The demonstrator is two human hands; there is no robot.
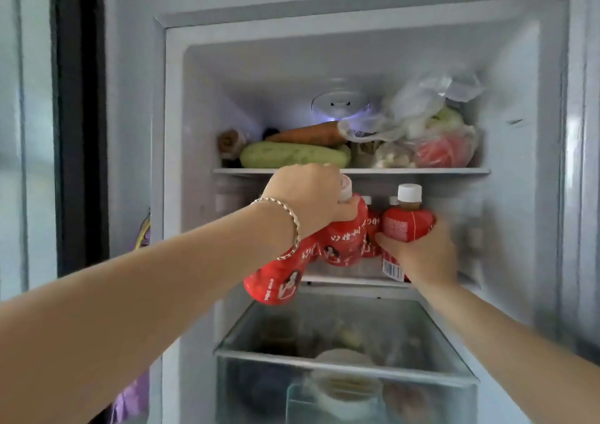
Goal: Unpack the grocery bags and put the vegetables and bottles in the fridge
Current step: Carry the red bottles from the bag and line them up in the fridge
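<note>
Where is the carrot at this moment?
In the head view, the carrot lies on the fridge's top shelf, left of centre, on the pale green squash, with plastic bags to its right.

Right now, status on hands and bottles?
Left hand gripping red bottles by the necks. Right hand holding white-capped bottle. Vegetables above.

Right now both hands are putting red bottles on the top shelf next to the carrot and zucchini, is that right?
Not quite. In the head view, the left hand and right hand are putting red bottles on the second shelf, below the carrot and zucchini.
</note>
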